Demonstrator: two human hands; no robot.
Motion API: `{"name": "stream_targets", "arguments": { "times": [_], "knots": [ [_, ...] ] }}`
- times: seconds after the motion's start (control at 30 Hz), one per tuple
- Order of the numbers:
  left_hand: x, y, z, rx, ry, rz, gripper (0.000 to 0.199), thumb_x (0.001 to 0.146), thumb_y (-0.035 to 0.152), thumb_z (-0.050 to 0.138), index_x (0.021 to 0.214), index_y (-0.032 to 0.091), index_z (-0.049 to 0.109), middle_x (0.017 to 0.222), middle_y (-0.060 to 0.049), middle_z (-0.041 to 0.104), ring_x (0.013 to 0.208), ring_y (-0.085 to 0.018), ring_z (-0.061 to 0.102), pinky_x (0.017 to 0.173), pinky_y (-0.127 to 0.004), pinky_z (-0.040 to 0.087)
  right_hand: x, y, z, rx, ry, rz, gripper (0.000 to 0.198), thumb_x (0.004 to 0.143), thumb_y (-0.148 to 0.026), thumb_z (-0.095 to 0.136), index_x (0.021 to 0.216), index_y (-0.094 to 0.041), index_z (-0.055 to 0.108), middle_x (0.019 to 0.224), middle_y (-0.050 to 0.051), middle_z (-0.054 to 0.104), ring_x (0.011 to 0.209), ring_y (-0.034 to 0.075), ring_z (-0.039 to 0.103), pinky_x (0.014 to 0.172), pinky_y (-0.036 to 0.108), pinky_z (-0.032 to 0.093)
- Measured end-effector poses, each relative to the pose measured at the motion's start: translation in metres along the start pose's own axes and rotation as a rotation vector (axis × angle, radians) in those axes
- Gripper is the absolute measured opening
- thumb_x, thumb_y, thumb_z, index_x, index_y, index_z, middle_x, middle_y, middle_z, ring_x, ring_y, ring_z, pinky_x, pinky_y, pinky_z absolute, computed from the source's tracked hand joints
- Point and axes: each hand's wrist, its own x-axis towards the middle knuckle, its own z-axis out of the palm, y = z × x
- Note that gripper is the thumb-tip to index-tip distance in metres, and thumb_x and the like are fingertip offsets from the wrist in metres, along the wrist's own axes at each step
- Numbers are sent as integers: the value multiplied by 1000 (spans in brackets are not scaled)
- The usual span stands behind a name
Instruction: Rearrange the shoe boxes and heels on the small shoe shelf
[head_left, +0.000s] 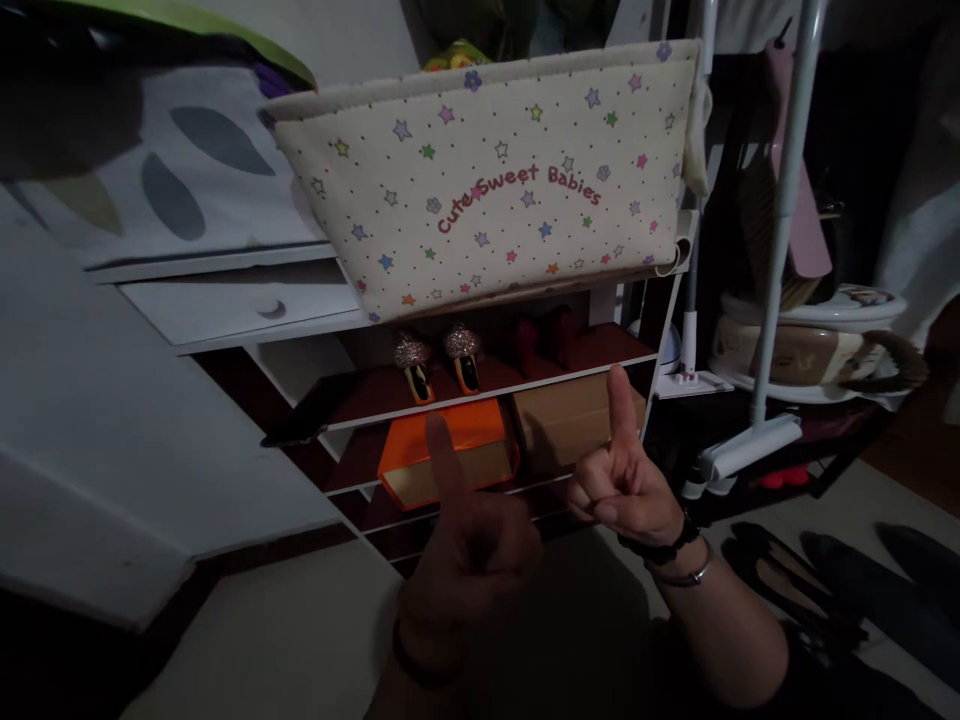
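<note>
My left hand [476,545] is raised in front of an orange box [465,430] on the rack [480,390]. Its index finger points up while the other fingers curl toward the thumb, with nothing seen inside. Farther right, my right hand [626,490] makes the same pointing shape before a brown cardboard box [555,420]; the curled fingers hold nothing. Neither hand appears to touch the rack. On the shelf above the boxes stand a glittery high-heeled shoe [412,360], its mate [463,355], and a dark red pair [546,338], heels outward.
A cream fabric storage bin [495,190] printed with stars sits on top. At left is a white drawer [247,300]. A pole with a white roller head [754,445], a pink-handled brush [799,180] and dark shoes [795,575] on the floor are at right.
</note>
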Motion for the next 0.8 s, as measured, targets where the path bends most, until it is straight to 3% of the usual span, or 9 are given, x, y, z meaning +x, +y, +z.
{"name": "stream_targets", "arguments": {
  "times": [0.23, 0.47, 0.6, 0.67, 0.73, 0.77, 0.8],
  "knots": [
    [-1, -1, 2, 43, 47, 1, 101, 87, 16, 73, 159, 57, 15, 63, 11, 32, 48, -6, 22, 49, -16, 30, -1, 7, -3, 5, -3, -17, 132, 80, -27, 84, 155, -55, -22, 55, -16, 33, 44, 7, 19, 47, 20, 30],
    [-2, 2, 1, 48, 40, -13, 94, 87, 18, 74, 158, 53, 24, 62, 11, 32, 47, -6, 22, 49, -16, 30, 0, 3, -1, 18, -34, -35, 128, 82, -25, 82, 156, -55, -18, 55, -15, 33, 45, 8, 20, 49, 20, 31],
    [0, 2, -1, 30, 72, -22, 79, 86, 16, 74, 150, 48, 40, 63, 10, 30, 49, -7, 23, 51, -18, 30, 1, 1, 0, 12, 9, -19, 121, 81, -27, 84, 161, -53, -2, 56, -15, 36, 46, 8, 22, 49, 21, 31],
    [3, 1, -5, 9, 119, -69, 52, 86, 21, 75, 131, 39, 57, 65, 9, 31, 52, -7, 26, 54, -20, 32, 4, 2, -1, -4, 73, -5, 102, 80, -33, 86, 160, -48, 25, 58, -13, 39, 46, 8, 25, 49, 22, 30],
    [3, -5, -13, 37, 210, -155, 16, 87, 31, 75, 98, 26, 64, 66, 7, 34, 56, -8, 31, 57, -23, 33, 6, 8, -7, -68, 166, 3, 50, 83, -43, 83, 130, -34, 65, 58, -10, 40, 48, 8, 27, 50, 23, 27],
    [2, -11, -18, 87, 270, -206, 21, 88, 36, 74, 83, 22, 60, 65, 6, 35, 57, -9, 33, 58, -24, 32, 6, 13, -11, -150, 221, 11, 28, 87, -48, 78, 103, -26, 73, 58, -8, 40, 50, 8, 28, 51, 24, 25],
    [0, -18, -24, 159, 334, -267, 33, 88, 40, 73, 72, 19, 53, 64, 5, 35, 58, -9, 33, 58, -25, 31, 6, 19, -16, -265, 276, 24, 33, 90, -52, 73, 80, -21, 69, 57, -6, 40, 51, 9, 29, 52, 25, 25]
  ]
}}
